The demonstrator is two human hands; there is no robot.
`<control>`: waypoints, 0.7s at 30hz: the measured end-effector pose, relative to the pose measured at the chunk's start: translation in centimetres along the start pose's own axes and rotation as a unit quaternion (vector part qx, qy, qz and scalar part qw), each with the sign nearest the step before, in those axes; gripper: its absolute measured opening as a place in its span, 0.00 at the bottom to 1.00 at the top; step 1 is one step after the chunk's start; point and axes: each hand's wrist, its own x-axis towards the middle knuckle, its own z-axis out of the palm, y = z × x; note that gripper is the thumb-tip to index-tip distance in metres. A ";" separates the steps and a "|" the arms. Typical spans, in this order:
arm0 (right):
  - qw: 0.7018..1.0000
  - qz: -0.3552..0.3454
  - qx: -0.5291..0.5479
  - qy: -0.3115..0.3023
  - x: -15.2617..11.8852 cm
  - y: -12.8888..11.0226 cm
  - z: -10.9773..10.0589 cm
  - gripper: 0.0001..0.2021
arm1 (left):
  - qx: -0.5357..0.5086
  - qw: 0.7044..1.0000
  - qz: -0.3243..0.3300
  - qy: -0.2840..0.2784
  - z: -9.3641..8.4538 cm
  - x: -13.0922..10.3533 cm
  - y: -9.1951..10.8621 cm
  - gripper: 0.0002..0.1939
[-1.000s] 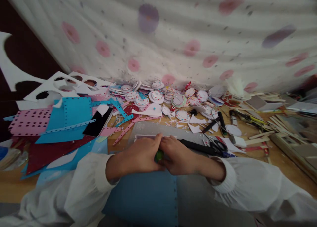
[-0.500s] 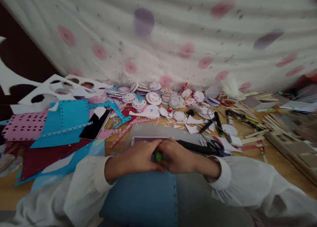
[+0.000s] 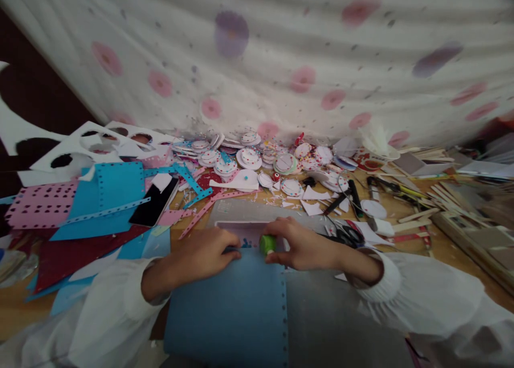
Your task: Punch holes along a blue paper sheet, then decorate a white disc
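My right hand is closed round a small green paper punch, held at the far edge of a blue sheet. The sheet lies in front of me, with a row of small holes down its right side. My left hand pinches the far left part of this sheet between thumb and fingers. Beyond the edge stands a shallow pale tray, with small blue cut-out bits in it. The punch's underside is hidden by my fingers.
A grey mat lies under the sheet. To the left are a phone and punched pink and blue sheets. Stacked pinned discs line the back by a flowered curtain. Scissors and wooden sticks lie at the right.
Both hands were together round the green punch. My left hand has moved left onto the sheet, while my right hand keeps the punch. The tray now shows more.
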 end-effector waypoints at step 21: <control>0.994 -0.013 -0.100 -0.035 2.0 -2.7 1.0 0.11 | 0.006 1.000 -0.027 -0.008 0.0 0.4 1.2 0.09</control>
